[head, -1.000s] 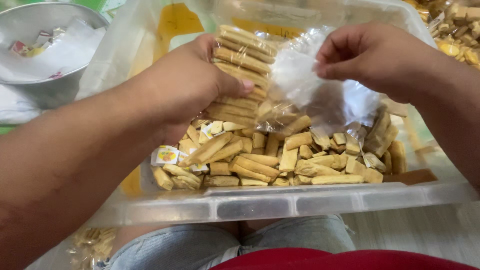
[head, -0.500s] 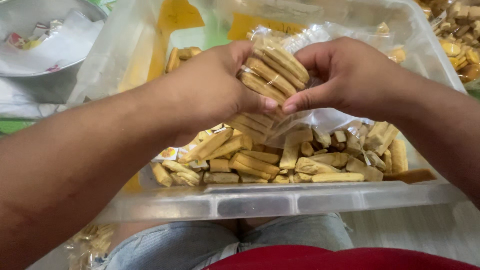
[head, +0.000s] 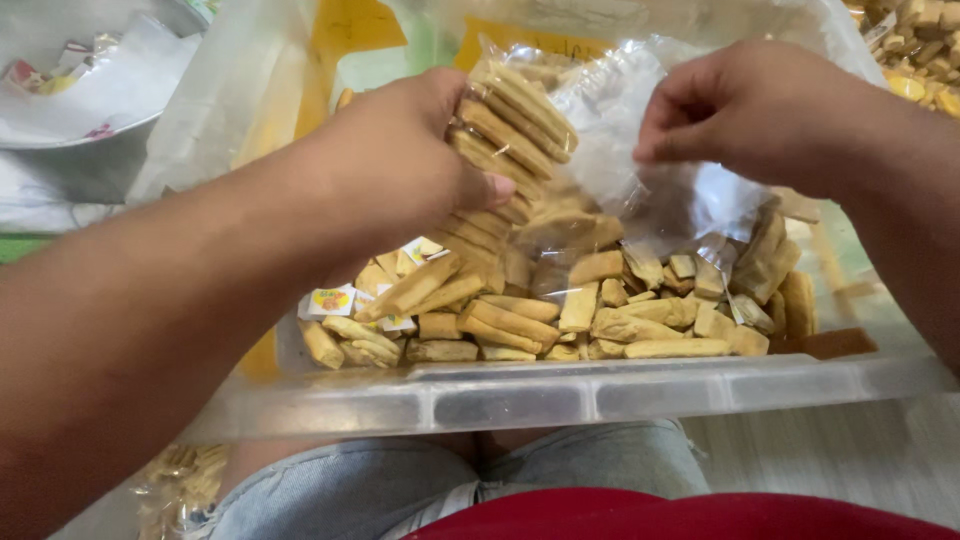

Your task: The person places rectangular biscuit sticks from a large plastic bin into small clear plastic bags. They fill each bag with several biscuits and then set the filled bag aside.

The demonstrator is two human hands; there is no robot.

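Left hand [head: 400,165] hides bag [head: 600,140] edge

Two hands: left hand [head: 400,165], right hand [head: 765,115]. One clear plastic bag [head: 640,150], held between them. One stack of biscuit sticks [head: 505,150] inside the bag, roughly ten sticks showing, exact number unclear. One clear plastic tub [head: 560,390]. Loose biscuit sticks [head: 560,315] in the tub: dozens, too many and too overlapped to count. Small printed paper labels [head: 330,300] among them: about four visible. One metal bowl [head: 90,150] at upper left, with one white sheet [head: 120,80] in it.
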